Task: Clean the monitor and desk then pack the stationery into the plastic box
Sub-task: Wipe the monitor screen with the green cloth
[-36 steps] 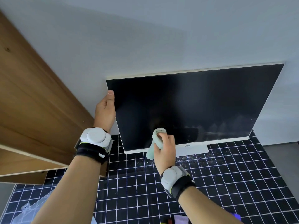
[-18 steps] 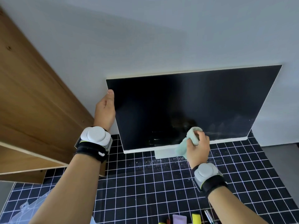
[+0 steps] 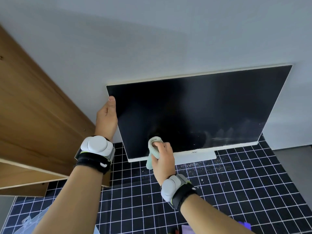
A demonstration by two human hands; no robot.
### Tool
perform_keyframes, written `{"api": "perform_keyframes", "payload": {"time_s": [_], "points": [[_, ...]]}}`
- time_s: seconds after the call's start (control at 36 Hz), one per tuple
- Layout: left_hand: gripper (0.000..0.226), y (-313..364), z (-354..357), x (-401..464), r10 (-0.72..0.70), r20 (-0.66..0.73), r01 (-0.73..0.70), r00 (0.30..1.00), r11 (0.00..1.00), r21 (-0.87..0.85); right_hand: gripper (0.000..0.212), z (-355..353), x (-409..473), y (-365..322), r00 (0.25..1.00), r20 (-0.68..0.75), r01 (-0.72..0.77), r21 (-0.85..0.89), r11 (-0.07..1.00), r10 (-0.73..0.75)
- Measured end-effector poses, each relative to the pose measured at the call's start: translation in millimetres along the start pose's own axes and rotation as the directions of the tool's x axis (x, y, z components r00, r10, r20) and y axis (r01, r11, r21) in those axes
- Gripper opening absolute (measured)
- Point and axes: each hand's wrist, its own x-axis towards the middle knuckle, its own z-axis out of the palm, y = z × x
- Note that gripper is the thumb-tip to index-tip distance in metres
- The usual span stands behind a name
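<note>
Left hand [image 3: 106, 118] grips monitor [image 3: 194, 114] edge; right hand [image 3: 164, 160] presses cloth [image 3: 152, 146].

The monitor [image 3: 194, 114] has a glossy black screen, smeared and dusty low down, in a smooth white plastic frame. Against it sits a soft, pale green cloth [image 3: 154, 147]. Below the monitor, the tabletop [image 3: 236, 191] is matt black, gridded, speckled with crumbs. Left of the monitor, grained wood shelf [image 3: 33, 124].
</note>
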Motion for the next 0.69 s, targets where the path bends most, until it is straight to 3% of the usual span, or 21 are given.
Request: {"api": "perform_keyframes", "payload": {"time_s": [0.19, 0.39, 0.56, 0.69], "points": [[0.079, 0.5, 1.2, -1.2, 0.010, -0.002, -0.010, 1.000, 1.000, 0.000, 0.043, -24.8, 4.9, 22.0, 0.996, -0.071, -0.054, -0.033, 0.998, 0.051], [0.085, 3.2, 1.8, -1.3, 0.012, -0.010, -0.012, 1.000, 1.000, 0.015, 0.036, -69.1, 15.5, 52.9, 0.972, -0.154, -0.189, -0.082, 0.979, 0.175], [0.095, 3.0, 0.8, -1.0, 0.008, -0.010, -0.007, 1.000, 0.999, 0.042, 0.029, -95.6, 25.0, 65.4, 0.904, -0.277, -0.341, -0.011, 0.940, 0.324], [0.080, 2.9, 2.2, -2.4, 0.015, -0.017, -0.014, 1.000, 0.999, 0.049, 0.029, -79.9, 9.6, 45.9, 0.929, -0.278, -0.254, 0.005, 0.967, 0.245]]}}
